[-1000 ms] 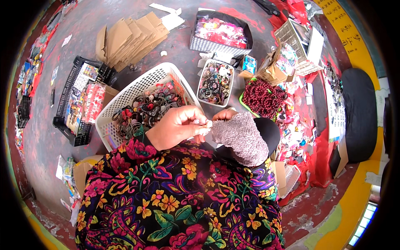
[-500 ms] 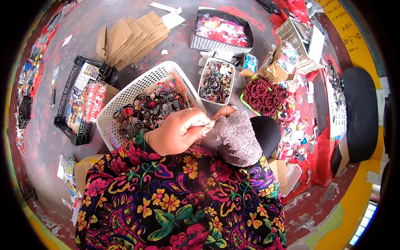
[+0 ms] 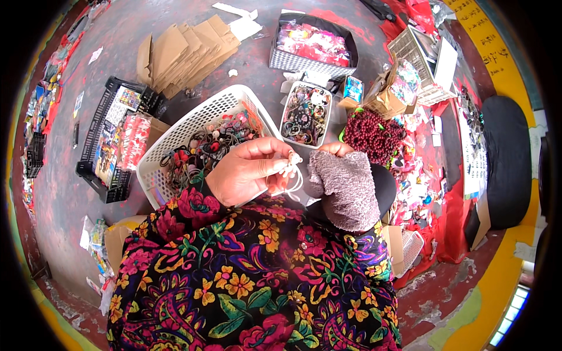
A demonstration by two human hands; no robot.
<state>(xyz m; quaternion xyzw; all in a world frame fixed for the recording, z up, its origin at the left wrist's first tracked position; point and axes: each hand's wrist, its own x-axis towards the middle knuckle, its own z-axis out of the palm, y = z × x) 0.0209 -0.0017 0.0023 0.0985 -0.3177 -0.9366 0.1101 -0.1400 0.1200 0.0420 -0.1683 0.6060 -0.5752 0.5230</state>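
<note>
Between the thumb and fingers of my left hand [image 3: 246, 169] is a cream hair tie [image 3: 291, 164] with a small pale ornament and a thin white elastic loop hanging down. My right hand [image 3: 336, 149] is just to its right, its curled fingers mostly hidden behind a fuzzy mauve sleeve cuff [image 3: 345, 193]; what it holds is out of sight. Beyond my left hand stands a white perforated basket [image 3: 167, 146] of mixed hair ties [image 3: 205, 146]. A smaller white bin [image 3: 285, 124] of hair accessories sits just past my hands.
Dark red beads [image 3: 374, 134] fill a green-rimmed tray beyond my right hand. Further out are a black-lined box [image 3: 310, 67] of pink packets, flattened cardboard [image 3: 187, 52] and a black crate [image 3: 96, 169]. Loose packets [image 3: 415, 196] cover red cloth at right.
My hands have drawn apart: the right moved a little to the right. My left hand has turned, bringing the hair tie and its hanging loop into clear view.
</note>
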